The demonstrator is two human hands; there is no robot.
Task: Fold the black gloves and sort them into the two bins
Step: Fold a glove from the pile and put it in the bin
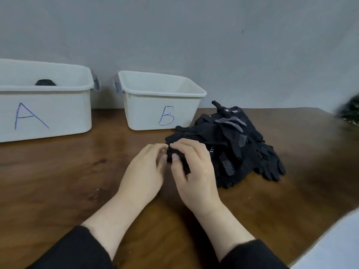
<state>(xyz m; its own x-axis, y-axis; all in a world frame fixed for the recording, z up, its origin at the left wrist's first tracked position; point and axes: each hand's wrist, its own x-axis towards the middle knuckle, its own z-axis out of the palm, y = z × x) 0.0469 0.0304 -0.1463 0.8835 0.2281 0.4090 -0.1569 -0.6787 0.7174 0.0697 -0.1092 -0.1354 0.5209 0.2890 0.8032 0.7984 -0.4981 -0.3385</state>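
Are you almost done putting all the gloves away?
Not nearly. Done: one dark bundle already sits in bin A; bin B shows nothing inside from here. In hand: the left hand and right hand both pinch one small black glove, folding it. Left: a big pile of black gloves waits on the table beside bin B.

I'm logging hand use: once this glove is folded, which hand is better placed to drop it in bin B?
Probably the right hand: it grips most of the glove, and bin B stands straight ahead.
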